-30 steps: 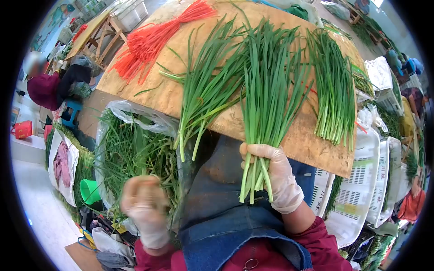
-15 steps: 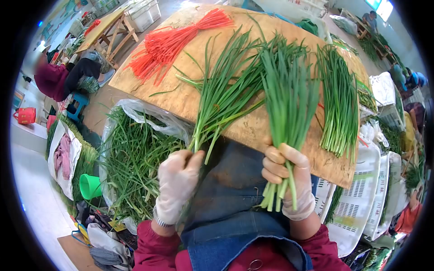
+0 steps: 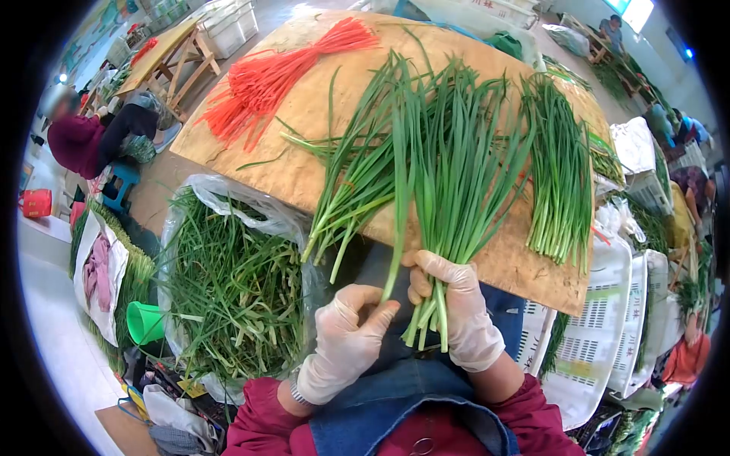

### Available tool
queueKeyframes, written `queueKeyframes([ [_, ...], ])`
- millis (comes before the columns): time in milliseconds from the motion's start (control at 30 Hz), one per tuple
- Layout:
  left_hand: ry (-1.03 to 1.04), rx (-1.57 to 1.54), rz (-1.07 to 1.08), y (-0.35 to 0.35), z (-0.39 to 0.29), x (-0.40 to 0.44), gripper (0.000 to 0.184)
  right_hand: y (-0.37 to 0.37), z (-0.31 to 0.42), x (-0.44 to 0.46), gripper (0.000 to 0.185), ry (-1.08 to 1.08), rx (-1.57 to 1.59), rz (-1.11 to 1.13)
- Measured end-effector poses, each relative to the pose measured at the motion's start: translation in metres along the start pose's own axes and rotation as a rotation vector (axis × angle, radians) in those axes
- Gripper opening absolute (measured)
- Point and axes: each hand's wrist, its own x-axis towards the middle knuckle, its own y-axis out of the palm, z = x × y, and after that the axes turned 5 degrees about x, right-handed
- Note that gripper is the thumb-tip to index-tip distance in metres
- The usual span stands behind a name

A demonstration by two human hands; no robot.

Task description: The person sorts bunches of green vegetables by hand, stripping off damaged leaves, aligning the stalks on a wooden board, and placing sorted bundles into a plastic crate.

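Observation:
My gloved right hand (image 3: 460, 311) is closed round the lower stems of a bunch of garlic chives (image 3: 456, 175), whose leaves reach up over the wooden board. Just left of it, my gloved left hand (image 3: 342, 346) pinches the pale end of a garlic chive stalk (image 3: 401, 220) between thumb and finger. Loose garlic chives (image 3: 353, 178) lie on the board left of the bunch, some stems sticking out past its near edge. To the right rests a neat pile of garlic chives (image 3: 561, 182), cut ends toward me.
The wooden board (image 3: 266, 178) carries a bundle of red ties (image 3: 274, 80) at its far left. Below its left edge stands a plastic-lined container of chive scraps (image 3: 236, 289). A green cup (image 3: 144, 322) is farther left, white crates (image 3: 589, 334) at right. A person (image 3: 80, 140) sits at left.
My left hand has moved right from the loose chives, now pinching a stalk beside the bunch. My right hand has shifted left with its bunch, and the view has turned slightly.

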Motion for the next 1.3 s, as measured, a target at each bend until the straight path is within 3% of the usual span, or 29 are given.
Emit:
queueKeyframes([
  [133,0.178,0.149,0.074,0.009,-0.003,-0.004,0.012,0.001,0.004,-0.004,0.019,0.015,-0.096,-0.004],
  [267,0.235,0.136,0.169,0.004,-0.002,-0.003,0.015,-0.006,0.010,-0.007,0.019,0.101,-0.113,-0.046],
  [333,0.242,0.092,0.218,-0.014,-0.007,0.009,0.012,-0.008,0.016,-0.010,0.016,0.033,0.011,-0.024],
  [400,0.240,0.142,-0.047,-0.029,-0.002,0.021,0.009,-0.013,0.029,-0.013,0.020,-0.015,0.212,0.096],
  [467,0.262,0.468,-0.295,-0.043,0.009,0.037,0.011,-0.010,0.042,-0.020,0.020,-0.034,0.319,0.246],
  [533,0.159,0.830,-0.299,-0.047,0.017,0.051,0.019,-0.006,0.042,-0.025,0.019,-0.068,0.229,0.134],
  [667,0.341,0.977,-0.224,-0.039,0.035,0.068,0.025,-0.013,0.027,-0.008,0.020,0.050,0.206,0.143],
  [800,0.474,1.186,-0.188,-0.039,0.049,0.081,0.013,-0.021,0.026,-0.004,0.019,0.163,0.293,0.150],
  [967,0.568,1.047,-0.270,-0.045,0.042,0.090,0.012,-0.002,0.039,-0.021,0.010,0.048,0.486,0.258],
  [1033,0.588,1.090,-0.209,-0.042,0.038,0.092,0.013,0.000,0.043,-0.025,0.010,0.041,0.525,0.297],
  [1167,0.519,1.248,-0.155,-0.039,0.045,0.097,0.013,0.003,0.055,-0.034,0.022,0.032,0.615,0.432],
  [1233,0.521,1.227,-0.164,-0.040,0.051,0.103,0.013,0.004,0.063,-0.037,0.037,0.005,0.639,0.555],
  [1300,0.470,1.193,-0.152,-0.042,0.048,0.109,0.009,0.004,0.074,-0.037,0.038,-0.008,0.603,0.649],
])
